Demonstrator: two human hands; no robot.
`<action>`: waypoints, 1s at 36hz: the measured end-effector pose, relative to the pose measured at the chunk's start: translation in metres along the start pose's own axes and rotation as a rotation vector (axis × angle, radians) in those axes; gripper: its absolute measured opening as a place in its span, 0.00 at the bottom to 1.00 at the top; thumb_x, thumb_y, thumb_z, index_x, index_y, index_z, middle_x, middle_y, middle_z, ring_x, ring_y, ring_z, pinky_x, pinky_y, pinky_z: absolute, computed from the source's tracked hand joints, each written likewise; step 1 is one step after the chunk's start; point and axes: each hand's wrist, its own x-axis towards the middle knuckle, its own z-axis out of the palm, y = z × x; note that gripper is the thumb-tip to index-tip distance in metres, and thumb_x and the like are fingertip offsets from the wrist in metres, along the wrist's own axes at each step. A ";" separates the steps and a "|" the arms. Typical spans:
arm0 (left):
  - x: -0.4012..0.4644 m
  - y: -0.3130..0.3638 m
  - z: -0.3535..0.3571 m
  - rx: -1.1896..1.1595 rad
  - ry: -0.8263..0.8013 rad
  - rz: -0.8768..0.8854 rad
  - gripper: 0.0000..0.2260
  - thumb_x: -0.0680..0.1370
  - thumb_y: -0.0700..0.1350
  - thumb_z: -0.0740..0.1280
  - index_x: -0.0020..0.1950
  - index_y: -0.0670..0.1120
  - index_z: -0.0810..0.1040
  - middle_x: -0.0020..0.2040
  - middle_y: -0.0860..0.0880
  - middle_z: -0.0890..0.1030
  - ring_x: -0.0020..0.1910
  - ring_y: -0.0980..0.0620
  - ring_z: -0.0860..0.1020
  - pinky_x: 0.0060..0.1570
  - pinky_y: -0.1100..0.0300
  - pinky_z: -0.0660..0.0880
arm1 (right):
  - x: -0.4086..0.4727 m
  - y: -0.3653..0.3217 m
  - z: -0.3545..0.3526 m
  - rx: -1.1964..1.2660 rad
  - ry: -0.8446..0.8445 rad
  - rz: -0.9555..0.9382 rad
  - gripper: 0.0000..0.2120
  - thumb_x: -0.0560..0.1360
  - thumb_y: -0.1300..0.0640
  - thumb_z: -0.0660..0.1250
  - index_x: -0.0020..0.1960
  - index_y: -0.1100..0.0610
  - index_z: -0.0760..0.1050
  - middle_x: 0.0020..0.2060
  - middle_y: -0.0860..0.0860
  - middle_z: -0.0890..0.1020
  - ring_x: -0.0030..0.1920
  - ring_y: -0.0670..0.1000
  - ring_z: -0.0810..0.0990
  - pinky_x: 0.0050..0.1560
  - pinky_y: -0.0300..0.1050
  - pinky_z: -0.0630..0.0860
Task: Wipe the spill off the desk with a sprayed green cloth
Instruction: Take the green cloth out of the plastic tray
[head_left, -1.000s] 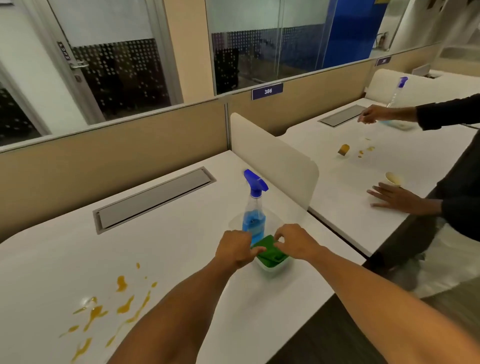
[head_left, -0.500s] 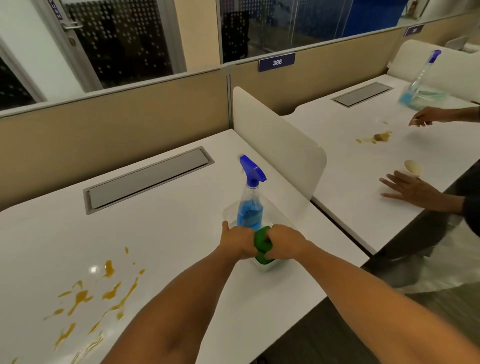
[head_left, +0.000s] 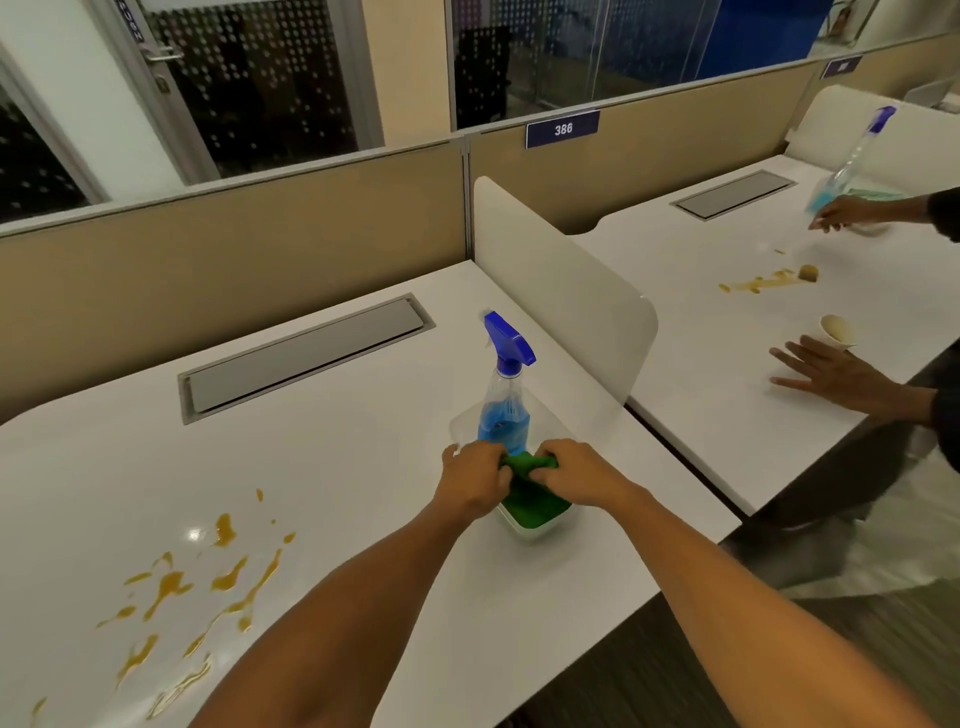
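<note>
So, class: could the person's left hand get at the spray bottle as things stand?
Probably yes: the spray bottle stands upright just beyond the left hand, nothing between them, but that hand is gripping the green cloth and must release first.

Desk (head_left: 332, 467) surface: tray (head_left: 535, 525) sits near the right edge, beside the side divider (head_left: 566, 296). Spray bottle (head_left: 505, 400) stands upright in the tray's rear part; cloth (head_left: 530, 488) lies in its front part, held between left hand (head_left: 475, 478) and right hand (head_left: 576, 475). Spill (head_left: 192, 587) lies at the front left, well apart from the tray. Cable hatch (head_left: 306, 353) is set behind, near the back partition (head_left: 234, 249).
</note>
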 end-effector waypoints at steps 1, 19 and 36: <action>-0.003 0.000 -0.004 -0.053 0.010 0.007 0.11 0.81 0.47 0.60 0.53 0.44 0.80 0.49 0.45 0.82 0.47 0.48 0.78 0.62 0.48 0.74 | -0.003 -0.003 -0.002 0.028 0.004 -0.011 0.07 0.82 0.50 0.63 0.58 0.52 0.73 0.55 0.53 0.80 0.54 0.53 0.79 0.60 0.47 0.77; -0.080 -0.031 -0.103 -0.516 0.237 0.090 0.06 0.85 0.49 0.57 0.56 0.49 0.72 0.51 0.50 0.78 0.50 0.51 0.78 0.51 0.61 0.76 | -0.051 -0.116 -0.042 0.099 0.122 -0.352 0.03 0.81 0.51 0.66 0.54 0.48 0.74 0.45 0.48 0.81 0.49 0.50 0.81 0.52 0.42 0.79; -0.269 -0.133 -0.200 -0.355 0.014 0.169 0.08 0.78 0.57 0.67 0.53 0.58 0.83 0.45 0.61 0.84 0.47 0.57 0.83 0.49 0.61 0.82 | -0.106 -0.251 -0.008 -0.080 -0.347 -0.709 0.09 0.79 0.51 0.70 0.58 0.49 0.81 0.51 0.44 0.82 0.55 0.50 0.80 0.58 0.46 0.81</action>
